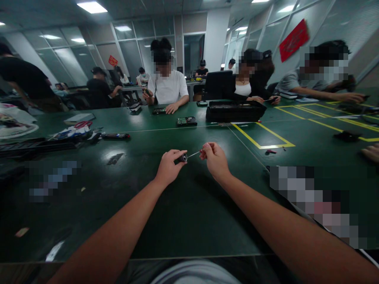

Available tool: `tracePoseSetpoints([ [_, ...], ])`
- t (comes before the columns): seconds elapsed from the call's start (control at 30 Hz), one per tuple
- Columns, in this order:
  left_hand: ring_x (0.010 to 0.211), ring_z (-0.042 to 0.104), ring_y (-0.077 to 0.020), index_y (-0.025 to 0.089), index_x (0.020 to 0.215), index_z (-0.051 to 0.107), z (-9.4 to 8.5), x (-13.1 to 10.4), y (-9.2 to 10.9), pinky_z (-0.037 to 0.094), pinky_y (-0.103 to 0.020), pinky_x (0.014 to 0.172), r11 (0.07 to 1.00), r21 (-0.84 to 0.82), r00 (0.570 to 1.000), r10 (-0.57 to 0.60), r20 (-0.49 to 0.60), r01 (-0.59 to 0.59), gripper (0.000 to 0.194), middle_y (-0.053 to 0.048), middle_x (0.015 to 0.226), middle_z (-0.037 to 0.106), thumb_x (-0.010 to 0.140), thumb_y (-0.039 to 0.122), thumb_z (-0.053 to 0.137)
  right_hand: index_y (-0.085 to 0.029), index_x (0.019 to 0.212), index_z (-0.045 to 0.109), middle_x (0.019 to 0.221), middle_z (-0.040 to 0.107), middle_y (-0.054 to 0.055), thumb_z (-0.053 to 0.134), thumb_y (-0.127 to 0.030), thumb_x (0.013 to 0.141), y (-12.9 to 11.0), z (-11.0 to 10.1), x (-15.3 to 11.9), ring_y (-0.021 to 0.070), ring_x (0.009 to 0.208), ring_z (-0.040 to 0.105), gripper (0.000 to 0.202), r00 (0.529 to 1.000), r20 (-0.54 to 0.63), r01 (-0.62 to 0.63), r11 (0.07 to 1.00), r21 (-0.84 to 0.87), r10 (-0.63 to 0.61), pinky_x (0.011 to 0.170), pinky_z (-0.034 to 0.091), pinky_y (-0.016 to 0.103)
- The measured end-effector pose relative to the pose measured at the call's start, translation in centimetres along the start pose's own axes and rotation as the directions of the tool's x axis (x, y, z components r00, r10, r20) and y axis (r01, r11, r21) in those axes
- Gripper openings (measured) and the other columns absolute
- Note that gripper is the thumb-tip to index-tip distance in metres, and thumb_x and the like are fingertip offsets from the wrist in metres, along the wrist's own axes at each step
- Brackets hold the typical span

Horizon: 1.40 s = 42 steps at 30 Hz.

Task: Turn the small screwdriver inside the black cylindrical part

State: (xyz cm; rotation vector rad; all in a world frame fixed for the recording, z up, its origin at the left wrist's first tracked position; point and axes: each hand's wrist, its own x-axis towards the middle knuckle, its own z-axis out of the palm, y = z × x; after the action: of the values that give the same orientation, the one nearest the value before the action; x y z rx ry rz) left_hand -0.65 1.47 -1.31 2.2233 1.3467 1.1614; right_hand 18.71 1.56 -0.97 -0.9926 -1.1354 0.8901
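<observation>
Over the table [189, 221], both forearms [142, 209] extend forward and converge; the left hand [169, 165] grips a dark cylindrical handle [184, 157], the right hand [215, 158] pinching a thin metal rod [194, 154] between them.

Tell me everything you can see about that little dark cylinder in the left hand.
The dark cylinder looks short and possibly plastic, though the material is hard to tell. Its round end, visible to the camera, shows a pale pattern inside a thin, lighter rim. The left hand grips it between thumb and fingers, hiding part of it, over the green table. A thin, shiny rod slants from beside it up to the right hand; whether they are joined is unclear.
</observation>
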Motion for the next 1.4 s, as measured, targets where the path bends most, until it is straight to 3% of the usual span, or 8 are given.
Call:
tracePoseSetpoints([
  [0.3,0.108,0.062,-0.0249,0.028,0.125,0.070,-0.1,0.0,0.3,0.047,-0.046,0.100,1.000,0.019,1.000,-0.014,0.017,0.014,0.046,-0.006,0.115,0.069,0.082,0.014,0.078,-0.024,0.086,0.056,0.070,0.062,-0.002,0.060,-0.056,0.089,0.1,0.0,0.2,0.0150,0.060,0.057,0.032,1.000,-0.004,-0.016,1.000,-0.021,0.016,0.060,0.046,0.031],
  [0.63,0.110,0.063,-0.0262,0.029,0.128,0.069,0.0,0.0,0.0,0.048,-0.047,0.100,0.999,0.015,0.997,-0.045,0.067,0.044,0.045,-0.007,0.117,0.069,0.084,0.017,0.076,-0.025,0.085,0.055,0.069,0.057,-0.002,0.054,-0.050,0.095,-0.9,-0.3,-0.2,0.0149,0.061,0.052,0.027,0.983,-0.148,0.098,0.994,-0.056,-0.106,0.059,0.042,0.031],
  [0.77,0.109,0.063,-0.0259,0.028,0.127,0.070,0.1,0.0,0.1,0.048,-0.047,0.101,0.999,0.020,0.996,-0.044,0.078,0.043,0.045,-0.007,0.116,0.069,0.084,0.017,0.076,-0.025,0.086,0.055,0.071,0.058,-0.002,0.053,-0.052,0.095,-1.0,-0.3,-0.2,0.0151,0.062,0.053,0.028,0.985,-0.115,0.122,0.991,-0.054,-0.128,0.060,0.043,0.031],
  [0.87,0.109,0.063,-0.0254,0.028,0.126,0.070,0.1,0.0,0.1,0.047,-0.047,0.101,0.999,0.026,0.996,-0.044,0.077,0.042,0.046,-0.007,0.115,0.069,0.083,0.016,0.077,-0.025,0.086,0.055,0.070,0.057,-0.002,0.051,-0.049,0.097,-0.7,-0.3,-0.2,0.0156,0.063,0.053,0.026,0.988,-0.087,0.122,0.987,-0.104,-0.131,0.061,0.041,0.032],
  [1.0,0.110,0.063,-0.0253,0.028,0.126,0.070,0.2,0.0,-0.1,0.047,-0.046,0.102,0.999,0.015,0.996,-0.051,0.076,0.050,0.046,-0.007,0.116,0.069,0.082,0.016,0.078,-0.025,0.085,0.055,0.070,0.057,-0.002,0.048,-0.045,0.098,-0.6,-0.6,-0.1,0.0169,0.064,0.052,0.025,0.976,-0.143,0.124,0.963,-0.241,-0.161,0.065,0.040,0.034],
  [1.27,0.112,0.063,-0.0233,0.026,0.130,0.067,0.0,-0.2,0.4,0.049,-0.041,0.103,0.994,-0.086,0.997,-0.062,0.044,0.066,0.044,-0.006,0.119,0.068,0.086,0.023,0.074,-0.025,0.097,0.054,0.081,0.060,-0.001,0.048,-0.047,0.099,-0.8,-0.8,0.1,0.0177,0.075,0.057,0.023,0.956,-0.219,0.149,0.967,-0.206,-0.194,0.073,0.044,0.034],
  [1.4,0.115,0.063,-0.0242,0.026,0.136,0.060,0.3,0.0,0.3,0.050,-0.042,0.103,0.945,-0.273,0.982,-0.191,-0.010,0.181,0.047,-0.008,0.125,0.067,0.090,0.029,0.069,-0.025,0.102,0.057,0.089,0.063,0.001,0.053,-0.046,0.096,-0.6,-0.8,0.1,0.0183,0.080,0.059,0.022,0.964,-0.210,0.128,0.978,-0.162,-0.161,0.076,0.046,0.035],
])
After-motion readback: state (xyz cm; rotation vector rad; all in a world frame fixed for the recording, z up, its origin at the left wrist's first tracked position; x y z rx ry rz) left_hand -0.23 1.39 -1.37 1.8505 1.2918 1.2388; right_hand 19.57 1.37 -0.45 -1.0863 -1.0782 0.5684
